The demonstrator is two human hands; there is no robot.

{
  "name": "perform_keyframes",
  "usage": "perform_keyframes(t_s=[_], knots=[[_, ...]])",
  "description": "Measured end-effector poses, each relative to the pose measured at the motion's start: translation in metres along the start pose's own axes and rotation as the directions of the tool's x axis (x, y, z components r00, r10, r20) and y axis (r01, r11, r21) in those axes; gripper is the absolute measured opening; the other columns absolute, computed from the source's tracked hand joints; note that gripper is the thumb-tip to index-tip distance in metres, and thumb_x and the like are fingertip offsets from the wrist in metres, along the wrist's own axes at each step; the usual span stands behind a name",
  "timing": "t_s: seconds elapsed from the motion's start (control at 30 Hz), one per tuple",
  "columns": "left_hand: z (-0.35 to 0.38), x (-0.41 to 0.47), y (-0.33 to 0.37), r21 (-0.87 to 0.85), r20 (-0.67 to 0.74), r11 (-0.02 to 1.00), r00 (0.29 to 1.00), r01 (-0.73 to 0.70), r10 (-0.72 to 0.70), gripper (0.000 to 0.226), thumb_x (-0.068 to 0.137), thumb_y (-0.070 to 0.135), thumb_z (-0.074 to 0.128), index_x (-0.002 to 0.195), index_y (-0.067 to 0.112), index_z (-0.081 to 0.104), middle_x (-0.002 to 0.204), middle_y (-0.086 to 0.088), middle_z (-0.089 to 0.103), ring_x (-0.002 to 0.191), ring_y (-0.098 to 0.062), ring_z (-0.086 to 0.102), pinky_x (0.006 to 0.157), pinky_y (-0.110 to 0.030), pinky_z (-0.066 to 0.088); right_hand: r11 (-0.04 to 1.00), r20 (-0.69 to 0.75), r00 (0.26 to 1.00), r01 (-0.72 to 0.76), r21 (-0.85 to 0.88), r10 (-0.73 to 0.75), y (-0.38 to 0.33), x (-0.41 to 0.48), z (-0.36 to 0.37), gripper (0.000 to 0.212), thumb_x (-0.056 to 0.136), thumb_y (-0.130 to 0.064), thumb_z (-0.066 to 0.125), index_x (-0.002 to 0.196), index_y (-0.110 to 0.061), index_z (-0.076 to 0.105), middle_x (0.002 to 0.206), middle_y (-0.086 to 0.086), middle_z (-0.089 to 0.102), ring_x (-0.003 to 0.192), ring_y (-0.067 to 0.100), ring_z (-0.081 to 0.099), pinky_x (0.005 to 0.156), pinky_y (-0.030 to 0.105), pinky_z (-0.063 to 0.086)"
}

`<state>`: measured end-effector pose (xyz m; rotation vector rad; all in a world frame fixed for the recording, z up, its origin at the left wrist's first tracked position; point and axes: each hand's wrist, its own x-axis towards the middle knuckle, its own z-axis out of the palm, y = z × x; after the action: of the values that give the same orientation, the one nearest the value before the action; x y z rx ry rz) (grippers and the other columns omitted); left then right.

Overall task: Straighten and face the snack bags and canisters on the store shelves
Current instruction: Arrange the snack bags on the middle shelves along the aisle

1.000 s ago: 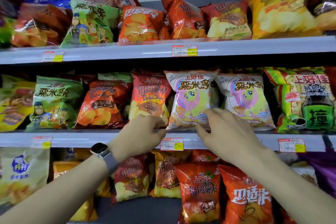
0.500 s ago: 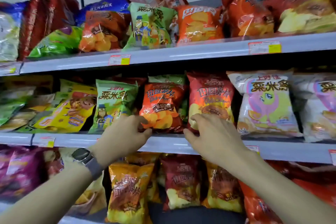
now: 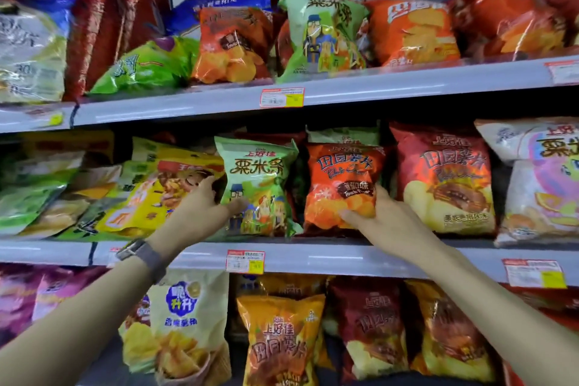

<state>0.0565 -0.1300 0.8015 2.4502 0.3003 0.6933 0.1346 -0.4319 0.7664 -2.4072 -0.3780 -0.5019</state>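
The left grip [image 3: 200, 211] is pinching the green bag [image 3: 258, 178] by its left edge. The right grip [image 3: 387, 218] is clasping the puffy orange bag [image 3: 341, 172] low down. Both bags are standing upright at the middle shelf's [image 3: 344, 257] front edge.

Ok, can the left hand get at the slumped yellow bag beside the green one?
Probably yes: the left hand grips the left edge of the green bag, right next to the yellow bag, and nothing stands in front of that bag. It must let go first.
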Motion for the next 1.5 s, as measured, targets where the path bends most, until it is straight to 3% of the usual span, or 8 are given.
perform_keyframes(t_s=[0.13, 0.23, 0.47, 0.63, 0.83, 1.1, 1.3, 1.5], knots=[[0.007, 0.018, -0.018, -0.183, 0.092, 0.983, 0.996, 0.000, 0.017, 0.108, 0.081, 0.080, 0.070, 0.163, 0.022, 0.031, 0.146, -0.002, 0.060, 0.118, -0.021, 0.065, 0.097, -0.042, 0.053, 1.000, -0.003, 1.000, -0.004, 0.003, 0.004, -0.009, 0.000, 0.001, 0.099, 0.065, -0.090, 0.064, 0.140, -0.029, 0.044, 0.110, -0.011, 0.071, 0.106, 0.021, 0.068, 0.092, 0.044, 0.056], [0.024, 0.056, -0.052, -0.360, 0.057, 0.932, 0.996, -0.039, 0.064, 0.118, 0.061, 0.099, 0.068, 0.154, 0.031, 0.043, 0.144, 0.004, 0.065, 0.124, -0.021, 0.068, 0.107, -0.050, 0.054, 0.997, -0.064, 0.998, -0.012, 0.074, 0.017, -0.015, -0.006, 0.005, 0.092, 0.071, -0.073, 0.080, 0.142, -0.025, 0.043, 0.107, -0.013, 0.070, 0.104, 0.019, 0.067, 0.093, 0.044, 0.056], [0.031, 0.049, -0.039, -0.543, -0.017, 0.826, 0.986, -0.148, 0.165, 0.051, 0.092, 0.066, 0.069, 0.124, 0.026, 0.067, 0.107, 0.005, 0.082, 0.097, -0.019, 0.080, 0.093, -0.052, 0.062, 0.991, -0.185, 0.982, -0.008, 0.133, 0.032, -0.017, -0.012, 0.010, 0.097, 0.059, -0.077, 0.083, 0.135, -0.026, 0.049, 0.093, -0.010, 0.072, 0.088, 0.013, 0.068, 0.084, 0.044, 0.058], [0.004, 0.044, -0.039, -0.445, -0.168, 0.877, 0.979, -0.183, 0.119, 0.044, 0.095, 0.067, 0.064, 0.116, 0.028, 0.070, 0.098, 0.010, 0.081, 0.089, -0.013, 0.079, 0.086, -0.045, 0.064, 0.992, -0.232, 0.972, 0.002, 0.126, 0.027, -0.018, -0.011, 0.010, 0.098, 0.057, -0.079, 0.082, 0.134, -0.026, 0.050, 0.091, -0.010, 0.073, 0.086, 0.013, 0.069, 0.081, 0.044, 0.059], [-0.021, 0.023, -0.056, -0.399, -0.282, 0.885, 0.950, -0.240, 0.130, 0.034, 0.105, 0.050, 0.058, 0.113, 0.019, 0.070, 0.091, 0.007, 0.076, 0.068, 0.011, 0.069, 0.049, -0.005, 0.044, 0.994, -0.222, 0.975, 0.048, 0.096, -0.026, -0.036, -0.011, 0.024, 0.078, 0.065, -0.072, 0.084, 0.119, -0.030, 0.044, 0.089, -0.012, 0.067, 0.084, 0.011, 0.064, 0.069, 0.031, 0.051], [-0.055, 0.002, -0.101, -0.461, -0.334, 0.871, 0.942, -0.170, 0.007, 0.036, 0.102, 0.057, 0.058, 0.105, 0.023, 0.072, 0.087, 0.005, 0.080, 0.078, -0.005, 0.075, 0.062, -0.020, 0.049, 0.974, -0.166, 0.978, 0.153, 0.169, -0.125, -0.086, 0.008, 0.078, 0.071, 0.073, -0.069, 0.082, 0.120, -0.027, 0.048, 0.083, -0.007, 0.069, 0.077, 0.011, 0.064, 0.060, 0.030, 0.045], [-0.065, -0.011, -0.126, -0.502, -0.393, 0.856, 0.914, -0.125, -0.097, 0.032, 0.102, 0.059, 0.058, 0.103, 0.029, 0.072, 0.083, 0.018, 0.079, 0.078, -0.008, 0.076, 0.072, -0.032, 0.051, 0.964, -0.067, 0.977, 0.209, 0.165, -0.200, -0.118, 0.019, 0.117, 0.061, 0.082, -0.062, 0.077, 0.117, -0.026, 0.043, 0.100, -0.007, 0.068, 0.093, 0.019, 0.068, 0.081, 0.044, 0.059], [-0.064, -0.023, -0.125, -0.578, -0.351, 0.803, 0.933, -0.145, -0.084, 0.035, 0.099, 0.059, 0.063, 0.102, 0.025, 0.072, 0.090, 0.005, 0.082, 0.084, -0.017, 0.079, 0.082, -0.045, 0.063, 0.968, -0.039, 0.974, 0.226, 0.108, -0.223, -0.117, 0.022, 0.124, 0.062, 0.081, -0.070, 0.071, 0.118, -0.033, 0.037, 0.115, -0.004, 0.068, 0.102, 0.025, 0.067, 0.085, 0.049, 0.058]])
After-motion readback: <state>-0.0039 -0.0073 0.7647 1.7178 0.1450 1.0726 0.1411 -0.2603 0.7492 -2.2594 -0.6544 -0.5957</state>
